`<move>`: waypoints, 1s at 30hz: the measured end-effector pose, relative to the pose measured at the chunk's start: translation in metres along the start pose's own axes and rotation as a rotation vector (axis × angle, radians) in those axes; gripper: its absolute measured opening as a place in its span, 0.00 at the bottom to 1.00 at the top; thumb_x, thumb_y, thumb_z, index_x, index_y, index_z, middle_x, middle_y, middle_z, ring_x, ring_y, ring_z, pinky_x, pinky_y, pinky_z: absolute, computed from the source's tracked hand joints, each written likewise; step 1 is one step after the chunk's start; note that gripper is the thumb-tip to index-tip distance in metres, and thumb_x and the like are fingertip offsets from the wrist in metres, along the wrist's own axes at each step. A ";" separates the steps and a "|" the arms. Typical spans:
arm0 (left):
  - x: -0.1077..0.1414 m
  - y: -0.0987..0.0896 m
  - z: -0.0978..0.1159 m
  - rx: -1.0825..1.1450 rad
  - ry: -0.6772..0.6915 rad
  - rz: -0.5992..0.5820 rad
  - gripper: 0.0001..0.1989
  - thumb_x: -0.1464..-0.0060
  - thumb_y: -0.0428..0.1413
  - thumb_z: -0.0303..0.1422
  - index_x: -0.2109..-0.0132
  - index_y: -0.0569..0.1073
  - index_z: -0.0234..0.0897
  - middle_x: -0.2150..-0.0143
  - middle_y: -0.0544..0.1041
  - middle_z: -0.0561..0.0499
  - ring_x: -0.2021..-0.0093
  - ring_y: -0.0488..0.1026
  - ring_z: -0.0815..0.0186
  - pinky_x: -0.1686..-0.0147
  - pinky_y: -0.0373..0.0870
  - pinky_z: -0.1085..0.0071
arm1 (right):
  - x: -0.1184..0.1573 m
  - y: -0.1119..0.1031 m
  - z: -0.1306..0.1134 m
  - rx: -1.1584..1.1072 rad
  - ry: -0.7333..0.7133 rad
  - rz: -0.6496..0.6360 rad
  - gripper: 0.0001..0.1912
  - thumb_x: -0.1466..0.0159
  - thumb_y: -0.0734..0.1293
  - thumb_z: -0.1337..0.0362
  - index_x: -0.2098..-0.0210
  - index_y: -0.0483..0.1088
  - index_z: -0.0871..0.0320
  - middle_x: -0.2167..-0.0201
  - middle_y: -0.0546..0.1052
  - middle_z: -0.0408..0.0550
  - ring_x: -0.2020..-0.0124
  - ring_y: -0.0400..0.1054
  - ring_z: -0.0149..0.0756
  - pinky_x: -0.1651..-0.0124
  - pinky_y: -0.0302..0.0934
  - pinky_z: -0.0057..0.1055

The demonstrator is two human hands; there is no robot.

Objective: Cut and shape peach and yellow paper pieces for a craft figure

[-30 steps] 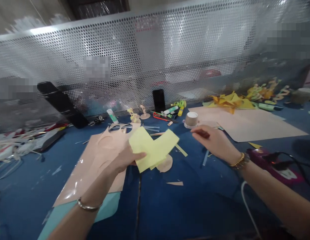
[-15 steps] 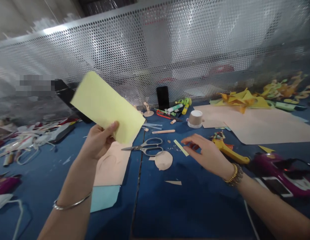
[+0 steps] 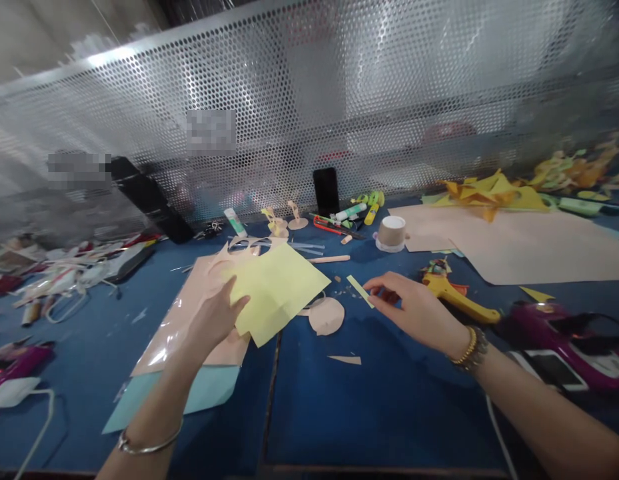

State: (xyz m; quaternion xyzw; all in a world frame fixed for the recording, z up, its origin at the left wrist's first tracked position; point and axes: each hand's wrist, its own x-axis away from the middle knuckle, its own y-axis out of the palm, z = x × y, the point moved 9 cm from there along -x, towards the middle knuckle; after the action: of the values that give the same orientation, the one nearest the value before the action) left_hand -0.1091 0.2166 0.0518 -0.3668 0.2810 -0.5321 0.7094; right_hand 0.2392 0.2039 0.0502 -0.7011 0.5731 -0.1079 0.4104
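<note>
Narrow pale-green paper strip (image 3: 360,291) sits at the R hand's fingertips, approx 9–10 o'clock from the middle of the R hand (image 3: 416,310); long axis runs slantwise, from betw. 10 & 11 o'clock down to betw. 4 & 5, w/ the lower end the one next to thumb & index. R hand is clearly nearer; from the L hand (image 3: 216,320) the strip is well apart, just above 3 o'clock, w/ the pale-yellow paper sheet (image 3: 279,293) in betw. R thumb & index are curled twd each other right at the strip, other fingers bent in behind; can't tell if they've nipped it or only sit beside it. L hand has the sheet's 9 o'clock side pinched, thumb on top, other fingers mostly hidden; can't tell if the sheet rests flat or is a bit raised. Sheet's pointed corner aims approx 3 o'clock, at the strip but not touching. Round peach paper disc (image 3: 326,317) lies near the strip at 8 o'clock, thin peach stick (image 3: 334,259) at approx 11, cup-like brown piece (image 3: 392,235) at 1; yellow-handled tool (image 3: 459,303) is betw. 2 & 3 from R hand
</note>
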 end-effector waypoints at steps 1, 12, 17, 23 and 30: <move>0.000 -0.003 0.002 -0.051 0.011 -0.005 0.20 0.53 0.60 0.41 0.53 0.76 0.39 0.63 0.82 0.45 0.73 0.76 0.57 0.66 0.66 0.66 | 0.000 0.000 0.001 0.005 -0.001 -0.001 0.07 0.36 0.62 0.65 0.59 0.71 0.53 0.64 0.75 0.45 0.68 0.71 0.34 0.65 0.67 0.32; 0.071 0.010 0.074 0.284 0.125 0.076 0.21 0.42 0.50 0.43 0.45 0.72 0.43 0.79 0.73 0.56 0.83 0.65 0.65 0.79 0.59 0.72 | 0.026 -0.009 -0.056 0.060 -0.198 0.010 0.08 0.34 0.62 0.67 0.56 0.70 0.55 0.59 0.75 0.48 0.60 0.72 0.36 0.56 0.66 0.34; 0.121 0.074 0.085 0.601 -0.012 -0.027 0.18 0.42 0.52 0.43 0.48 0.74 0.43 0.58 0.79 0.49 0.61 0.76 0.58 0.67 0.70 0.71 | 0.080 0.014 -0.093 0.145 -0.389 -0.029 0.08 0.36 0.65 0.68 0.57 0.70 0.54 0.61 0.78 0.47 0.64 0.74 0.36 0.63 0.68 0.32; 0.150 0.099 0.097 0.590 0.174 -0.143 0.20 0.37 0.48 0.42 0.41 0.66 0.44 0.70 0.77 0.53 0.74 0.73 0.64 0.78 0.68 0.72 | 0.121 0.002 -0.091 0.133 -0.457 0.262 0.11 0.32 0.59 0.72 0.62 0.73 0.58 0.69 0.78 0.47 0.71 0.71 0.31 0.69 0.63 0.29; 0.169 0.088 0.108 0.089 0.647 0.011 0.15 0.40 0.54 0.30 0.47 0.71 0.44 0.47 0.75 0.46 0.49 0.72 0.56 0.53 0.67 0.61 | 0.121 0.021 -0.070 0.238 -0.325 0.050 0.15 0.29 0.55 0.69 0.64 0.73 0.58 0.65 0.77 0.47 0.66 0.70 0.36 0.64 0.62 0.33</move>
State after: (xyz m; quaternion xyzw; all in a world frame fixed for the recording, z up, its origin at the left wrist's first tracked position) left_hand 0.0710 0.0925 0.0405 -0.1456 0.4703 -0.6291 0.6016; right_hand 0.2193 0.0640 0.0412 -0.6414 0.4998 -0.0500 0.5799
